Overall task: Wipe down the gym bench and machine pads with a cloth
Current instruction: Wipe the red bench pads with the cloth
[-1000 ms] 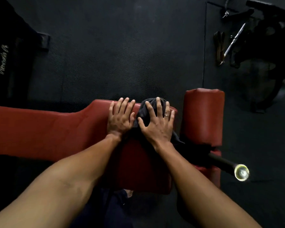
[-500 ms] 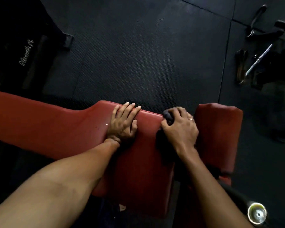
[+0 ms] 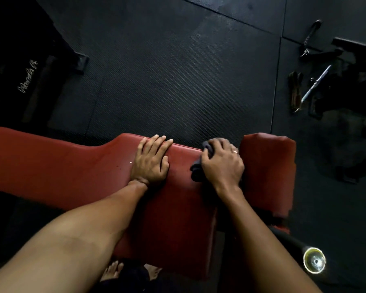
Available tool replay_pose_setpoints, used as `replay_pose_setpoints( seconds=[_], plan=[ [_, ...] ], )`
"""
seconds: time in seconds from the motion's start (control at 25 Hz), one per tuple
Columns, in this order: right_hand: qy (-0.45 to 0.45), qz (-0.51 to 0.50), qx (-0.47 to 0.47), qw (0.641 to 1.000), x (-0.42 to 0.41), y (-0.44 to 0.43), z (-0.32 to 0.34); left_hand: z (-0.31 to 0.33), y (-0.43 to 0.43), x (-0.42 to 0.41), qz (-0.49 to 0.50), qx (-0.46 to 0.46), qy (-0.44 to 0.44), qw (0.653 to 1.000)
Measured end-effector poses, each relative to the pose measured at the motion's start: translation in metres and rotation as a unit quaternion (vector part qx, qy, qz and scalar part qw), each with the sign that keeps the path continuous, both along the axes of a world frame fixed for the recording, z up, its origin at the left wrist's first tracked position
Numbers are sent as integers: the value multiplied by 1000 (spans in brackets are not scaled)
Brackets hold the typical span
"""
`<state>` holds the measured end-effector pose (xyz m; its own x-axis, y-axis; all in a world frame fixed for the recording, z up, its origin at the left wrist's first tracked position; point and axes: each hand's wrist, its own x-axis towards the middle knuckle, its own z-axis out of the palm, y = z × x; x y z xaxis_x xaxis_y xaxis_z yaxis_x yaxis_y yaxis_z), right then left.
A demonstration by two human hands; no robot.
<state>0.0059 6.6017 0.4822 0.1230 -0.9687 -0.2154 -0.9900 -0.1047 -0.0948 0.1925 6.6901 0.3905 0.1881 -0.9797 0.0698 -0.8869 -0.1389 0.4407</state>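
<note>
A red padded gym bench (image 3: 61, 166) runs from the left edge to the middle of the view. Its wider seat section lies under my arms. My left hand (image 3: 151, 161) rests flat on the seat pad with the fingers straight, reaching the far edge. My right hand (image 3: 221, 163) grips a bunched dark cloth (image 3: 199, 170) at the seat's far right corner. Most of the cloth is hidden under that hand. A separate red pad (image 3: 268, 172) stands just right of my right hand.
Black rubber floor mats (image 3: 167, 70) lie beyond the bench. A dark machine with white lettering (image 3: 28, 79) stands at the far left. Cable handles and metal attachments (image 3: 317, 81) lie on the floor at the far right. A metal bar end (image 3: 314, 260) sticks out at lower right. My bare feet (image 3: 114, 269) show below the seat.
My right hand went from lying flat on the spread cloth to gripping it bunched up, and moved right to the seat's corner. My left hand stayed in place. The view shifted.
</note>
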Motion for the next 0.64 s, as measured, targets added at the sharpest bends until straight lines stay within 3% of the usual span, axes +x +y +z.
replay_pose_setpoints(
  seconds=[0.16,0.32,0.52,0.64],
  plan=[
    [-1,-35,-35,999,15,9,-15,0,1,-1,0,-2,3,1000],
    [0,61,8,998,74,35,-24,-4,3,0,-4,-10,0,1000],
    [-34,151,-75,985,8,98,-16,-1,1,-2,-3,-1,1,1000],
    [-9,170,-92,981,-25,82,-19,-2,2,-3,2,2,8,1000]
  ],
)
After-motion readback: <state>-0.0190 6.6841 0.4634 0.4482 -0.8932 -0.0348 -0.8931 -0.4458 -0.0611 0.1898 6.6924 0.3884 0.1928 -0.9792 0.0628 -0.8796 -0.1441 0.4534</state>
